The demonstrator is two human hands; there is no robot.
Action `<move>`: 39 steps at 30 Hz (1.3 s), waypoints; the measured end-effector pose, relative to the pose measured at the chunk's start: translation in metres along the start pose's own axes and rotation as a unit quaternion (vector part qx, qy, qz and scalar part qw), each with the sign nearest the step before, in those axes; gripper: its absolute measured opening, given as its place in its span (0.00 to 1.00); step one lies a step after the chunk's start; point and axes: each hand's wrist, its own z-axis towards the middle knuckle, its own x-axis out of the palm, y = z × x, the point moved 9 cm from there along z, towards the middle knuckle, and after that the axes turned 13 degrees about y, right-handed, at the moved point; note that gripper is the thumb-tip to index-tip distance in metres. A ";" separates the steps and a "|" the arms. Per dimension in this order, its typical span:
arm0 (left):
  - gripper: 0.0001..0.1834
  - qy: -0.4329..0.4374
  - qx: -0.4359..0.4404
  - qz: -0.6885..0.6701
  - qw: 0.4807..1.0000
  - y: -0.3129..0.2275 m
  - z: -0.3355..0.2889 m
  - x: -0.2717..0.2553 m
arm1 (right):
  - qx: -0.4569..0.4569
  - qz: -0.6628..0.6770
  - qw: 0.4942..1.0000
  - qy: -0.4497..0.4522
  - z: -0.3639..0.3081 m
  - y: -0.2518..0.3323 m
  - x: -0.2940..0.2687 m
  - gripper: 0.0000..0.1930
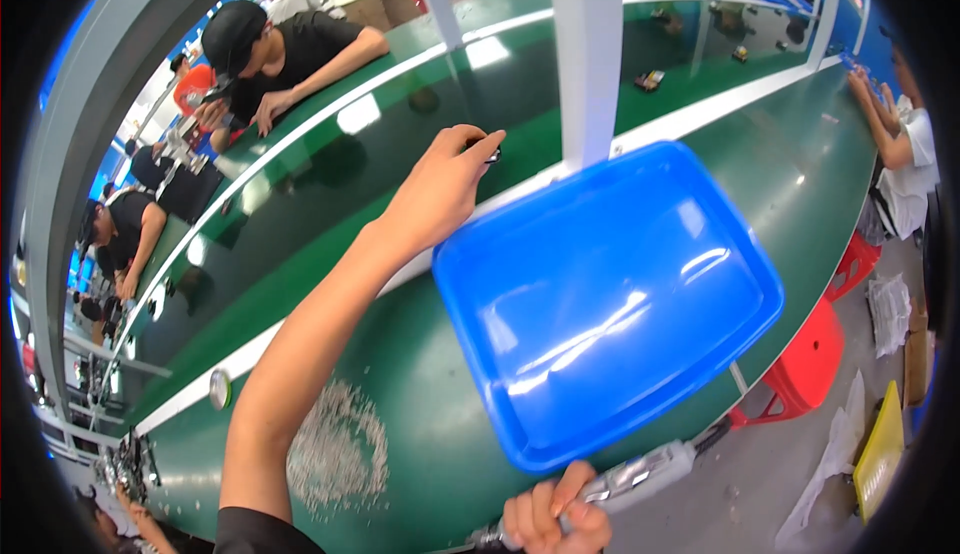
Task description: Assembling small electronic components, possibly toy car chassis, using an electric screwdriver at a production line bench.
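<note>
My left hand reaches out over the dark green conveyor belt, just beyond the blue tray. Its thumb and fingers pinch a small dark part, mostly hidden by the fingers. Close to the near table edge, my right hand is wrapped round a grey and silver electric screwdriver with a black cord at one end. Between the hands lies a shallow blue plastic tray with nothing in it. A spread of tiny silvery pieces, like screws, covers the green worktop beside my left forearm.
A white upright post stands behind the tray. Small assemblies ride on the belt. A round tin sits left of my forearm. Red stools stand at the right. A co-worker in a black cap works across the belt.
</note>
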 end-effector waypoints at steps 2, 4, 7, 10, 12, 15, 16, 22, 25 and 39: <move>0.22 0.010 -0.025 0.004 1.000 -0.026 -0.060 -0.021 | 0.017 -0.057 0.998 0.028 0.003 -0.002 -0.003 0.09; 0.24 0.022 -0.038 -0.008 0.999 -0.059 -0.116 -0.029 | -0.008 -0.019 0.999 0.032 -0.001 -0.001 -0.005 0.07; 0.31 0.055 -0.024 -0.034 0.998 -0.111 -0.194 -0.020 | -0.015 -0.048 0.998 0.031 -0.005 0.003 -0.008 0.07; 0.26 0.087 -0.004 -0.005 0.996 -0.169 -0.246 -0.008 | -0.024 -0.079 0.996 0.034 -0.022 0.004 0.002 0.07; 0.25 0.093 -0.001 -0.007 0.996 -0.189 -0.264 -0.001 | -0.017 -0.077 0.996 0.029 -0.036 -0.007 0.010 0.07; 0.26 0.085 -0.017 -0.021 0.996 -0.199 -0.279 0.010 | -0.013 -0.088 0.996 0.024 -0.051 -0.021 0.013 0.07; 0.25 0.089 -0.025 -0.056 0.994 -0.198 -0.280 0.010 | -0.008 -0.090 0.996 0.026 -0.055 -0.026 0.014 0.07; 0.19 0.091 -0.013 -0.097 0.991 -0.199 -0.278 0.003 | 0.015 -0.135 0.991 0.003 -0.065 -0.046 0.016 0.08; 0.20 0.085 0.004 -0.056 0.995 -0.204 -0.277 0.002 | 0.025 -0.135 0.990 -0.016 -0.069 -0.054 0.013 0.08; 0.17 0.010 0.082 0.038 0.996 -0.218 -0.287 0.009 | 0.045 -0.117 0.990 -0.063 -0.074 -0.067 -0.002 0.06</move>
